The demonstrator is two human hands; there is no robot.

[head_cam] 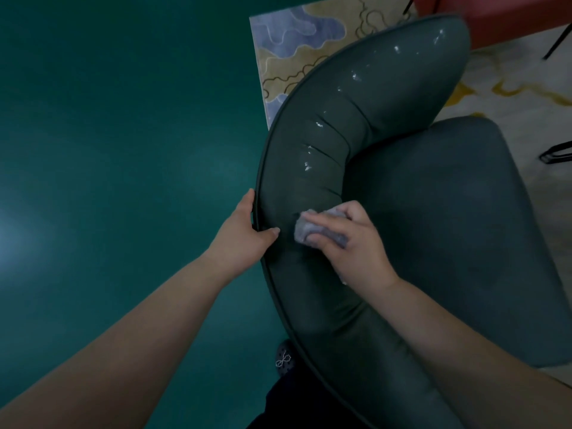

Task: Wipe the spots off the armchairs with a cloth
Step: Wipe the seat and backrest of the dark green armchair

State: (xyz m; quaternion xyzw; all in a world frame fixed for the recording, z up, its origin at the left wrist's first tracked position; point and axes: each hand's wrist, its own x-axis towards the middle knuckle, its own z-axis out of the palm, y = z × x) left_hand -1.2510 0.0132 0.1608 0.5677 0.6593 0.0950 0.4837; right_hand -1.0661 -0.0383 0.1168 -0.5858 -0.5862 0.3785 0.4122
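We see a dark green armchair (433, 212) with a curved, padded backrest carrying a line of white spots (312, 150), perhaps wet. A crumpled grey cloth (318, 230) is pressed against the backrest.

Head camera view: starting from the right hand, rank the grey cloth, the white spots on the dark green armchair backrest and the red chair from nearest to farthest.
1. Grey cloth, bunched under the right hand.
2. White spots, up along the dark green armchair backrest.
3. Red chair, top right corner.
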